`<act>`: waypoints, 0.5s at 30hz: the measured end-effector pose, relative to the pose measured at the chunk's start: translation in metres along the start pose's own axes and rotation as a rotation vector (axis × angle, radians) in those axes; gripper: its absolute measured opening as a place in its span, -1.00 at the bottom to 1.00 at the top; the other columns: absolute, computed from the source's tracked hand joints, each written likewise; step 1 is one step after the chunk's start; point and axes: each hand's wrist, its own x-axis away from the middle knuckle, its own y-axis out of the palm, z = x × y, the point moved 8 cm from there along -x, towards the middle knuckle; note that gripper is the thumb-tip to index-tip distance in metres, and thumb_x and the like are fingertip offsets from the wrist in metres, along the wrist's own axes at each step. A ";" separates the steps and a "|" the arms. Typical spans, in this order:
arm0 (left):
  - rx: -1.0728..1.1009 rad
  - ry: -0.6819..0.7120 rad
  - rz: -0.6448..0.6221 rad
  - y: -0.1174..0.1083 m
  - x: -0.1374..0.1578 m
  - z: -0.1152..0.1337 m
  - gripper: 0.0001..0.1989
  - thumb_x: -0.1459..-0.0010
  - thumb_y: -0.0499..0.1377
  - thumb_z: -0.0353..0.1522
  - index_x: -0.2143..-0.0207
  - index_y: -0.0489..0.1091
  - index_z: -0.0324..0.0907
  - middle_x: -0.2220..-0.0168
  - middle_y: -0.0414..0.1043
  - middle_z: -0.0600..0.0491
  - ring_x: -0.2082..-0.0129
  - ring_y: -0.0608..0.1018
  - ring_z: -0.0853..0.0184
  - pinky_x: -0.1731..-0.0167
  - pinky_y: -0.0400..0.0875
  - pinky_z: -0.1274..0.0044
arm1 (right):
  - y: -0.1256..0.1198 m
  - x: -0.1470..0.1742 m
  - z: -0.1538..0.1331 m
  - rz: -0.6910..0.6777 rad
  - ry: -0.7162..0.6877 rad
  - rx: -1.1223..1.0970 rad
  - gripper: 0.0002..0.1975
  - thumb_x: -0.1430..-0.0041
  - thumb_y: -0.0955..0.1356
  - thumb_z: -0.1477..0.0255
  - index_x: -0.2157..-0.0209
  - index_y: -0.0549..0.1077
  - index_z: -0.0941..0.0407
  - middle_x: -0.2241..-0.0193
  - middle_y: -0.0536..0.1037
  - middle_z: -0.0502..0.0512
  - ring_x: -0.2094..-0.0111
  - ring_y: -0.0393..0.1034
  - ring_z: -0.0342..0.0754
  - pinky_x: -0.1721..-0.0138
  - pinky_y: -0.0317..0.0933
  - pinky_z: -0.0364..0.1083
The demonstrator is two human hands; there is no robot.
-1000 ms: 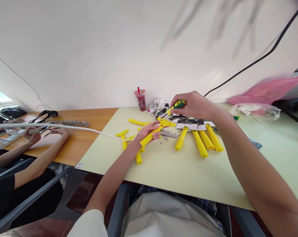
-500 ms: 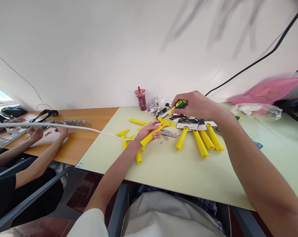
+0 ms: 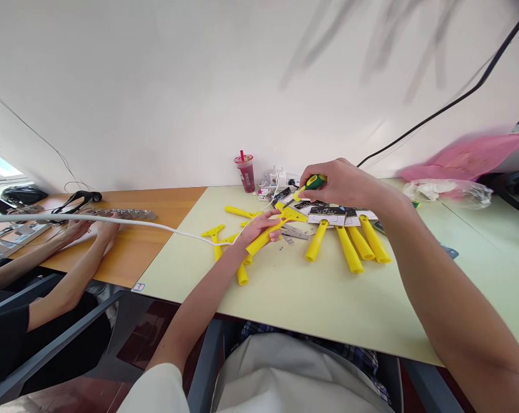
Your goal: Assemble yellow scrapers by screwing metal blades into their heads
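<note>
1. Broadly, the bench (image 3: 294,304) carries work that seems part-way through.
2. Carded scrapers (image 3: 348,252), four handles showing, lie on the right; these look done.
3. Loose scrapers (image 3: 217,248), uncarded, lie on the left, probably left to do.
4. Left grip (image 3: 259,228): closed round one scraper (image 3: 259,243), raised between both groups, seemingly half-worked.
5. Right grip (image 3: 343,180): pinching a screwdriver (image 3: 315,182), slanted down towards that scraper's head; contact unclear.
6. Tiny bits (image 3: 281,248), possibly screws, lie near.

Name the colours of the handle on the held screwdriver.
The screwdriver handle is green and yellow; the head view shows it.
</note>
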 end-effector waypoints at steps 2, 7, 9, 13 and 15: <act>-0.005 0.005 -0.002 0.000 0.000 0.000 -0.43 -0.12 0.54 -0.44 -0.10 0.38 -0.14 0.34 0.50 0.17 0.60 0.41 0.50 0.50 0.27 0.56 | -0.001 0.000 0.000 0.010 -0.005 0.010 -0.85 -0.26 0.53 0.23 0.24 0.67 -0.01 0.44 0.65 0.00 0.41 0.47 0.02 0.33 0.26 -0.01; -0.016 0.010 -0.003 -0.001 0.000 0.000 -0.37 -0.08 0.59 -0.41 -0.10 0.36 -0.13 0.36 0.48 0.20 0.60 0.41 0.51 0.50 0.26 0.56 | -0.002 0.000 -0.001 0.023 -0.008 0.023 -0.86 -0.26 0.53 0.22 0.25 0.66 -0.02 0.44 0.64 0.00 0.41 0.47 0.02 0.34 0.25 -0.02; -0.025 0.018 -0.003 -0.003 -0.001 0.000 -0.34 -0.06 0.60 -0.40 -0.10 0.36 -0.13 0.34 0.51 0.18 0.60 0.41 0.52 0.50 0.27 0.56 | -0.002 0.001 -0.001 0.022 -0.006 0.022 -0.85 -0.26 0.52 0.22 0.25 0.66 -0.02 0.45 0.64 0.00 0.41 0.48 0.03 0.33 0.26 -0.02; -0.060 0.038 -0.001 -0.007 -0.006 -0.002 -0.34 -0.06 0.60 -0.35 -0.10 0.35 -0.12 0.18 0.62 0.06 0.60 0.43 0.53 0.51 0.27 0.54 | 0.000 0.002 -0.001 0.006 0.009 0.008 -0.85 -0.28 0.52 0.21 0.23 0.67 -0.02 0.47 0.63 -0.01 0.40 0.50 0.04 0.33 0.26 -0.02; -0.082 0.044 0.000 -0.009 -0.008 -0.003 -0.34 -0.06 0.60 -0.34 -0.09 0.34 -0.11 0.19 0.62 0.07 0.61 0.43 0.52 0.50 0.28 0.53 | 0.001 0.002 -0.002 0.005 0.012 0.004 -0.85 -0.29 0.51 0.22 0.22 0.66 -0.02 0.46 0.64 -0.01 0.40 0.50 0.04 0.32 0.27 -0.02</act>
